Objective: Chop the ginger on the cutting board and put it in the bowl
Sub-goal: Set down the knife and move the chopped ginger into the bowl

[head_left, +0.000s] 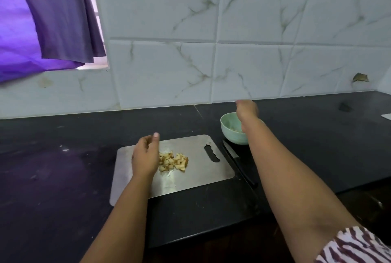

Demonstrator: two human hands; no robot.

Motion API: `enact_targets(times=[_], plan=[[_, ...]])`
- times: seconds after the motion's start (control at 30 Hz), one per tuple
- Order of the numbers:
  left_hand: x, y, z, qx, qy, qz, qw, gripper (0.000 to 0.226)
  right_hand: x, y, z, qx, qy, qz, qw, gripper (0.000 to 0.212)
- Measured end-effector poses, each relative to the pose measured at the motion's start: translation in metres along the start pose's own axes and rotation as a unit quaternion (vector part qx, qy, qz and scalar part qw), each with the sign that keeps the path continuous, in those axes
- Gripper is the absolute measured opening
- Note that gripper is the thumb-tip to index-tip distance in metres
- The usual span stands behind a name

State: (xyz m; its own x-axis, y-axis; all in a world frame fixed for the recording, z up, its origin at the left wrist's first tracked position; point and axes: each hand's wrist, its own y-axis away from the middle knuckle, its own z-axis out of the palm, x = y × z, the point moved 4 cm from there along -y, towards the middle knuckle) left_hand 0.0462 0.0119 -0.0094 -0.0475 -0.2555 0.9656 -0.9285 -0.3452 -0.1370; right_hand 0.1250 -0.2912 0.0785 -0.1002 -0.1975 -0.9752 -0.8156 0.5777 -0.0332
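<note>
A pile of chopped ginger point(174, 161) lies in the middle of the steel cutting board point(201, 178). My left hand point(145, 155) rests on the board just left of the pile, fingers loosely curled, holding nothing I can see. My right hand point(247, 111) hovers over the pale green bowl point(229, 133), fingers pointing down into it and hidden from view. A few pale ginger pieces show inside the bowl. A black-handled knife point(238, 160) lies on the counter between the board's right edge and my right forearm.
The black counter point(63, 167) runs to a marble-tiled wall. A purple curtain point(53, 15) hangs at the upper left. The counter's front edge drops off at the lower right. A small white object point(386, 116) sits at the far right edge.
</note>
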Motion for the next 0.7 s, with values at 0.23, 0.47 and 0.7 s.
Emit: enact_targets(times=[0.23, 0.47, 0.7], plan=[[0.001, 0.016, 0.029, -0.173, -0.397, 0.145, 0.89, 0.101, 0.016, 0.073, 0.054, -0.012, -0.014, -0.188, 0.982, 0.015], [0.006, 0.003, 0.047, -0.161, -0.436, 0.206, 0.861, 0.042, 0.069, 0.1, 0.079, -0.064, 0.032, -0.155, 0.985, 0.012], [0.02, 0.0, 0.051, -0.121, -0.414, 0.256, 0.865, 0.03, 0.069, 0.104, 0.079, -0.076, 0.068, -0.203, 0.974, 0.009]])
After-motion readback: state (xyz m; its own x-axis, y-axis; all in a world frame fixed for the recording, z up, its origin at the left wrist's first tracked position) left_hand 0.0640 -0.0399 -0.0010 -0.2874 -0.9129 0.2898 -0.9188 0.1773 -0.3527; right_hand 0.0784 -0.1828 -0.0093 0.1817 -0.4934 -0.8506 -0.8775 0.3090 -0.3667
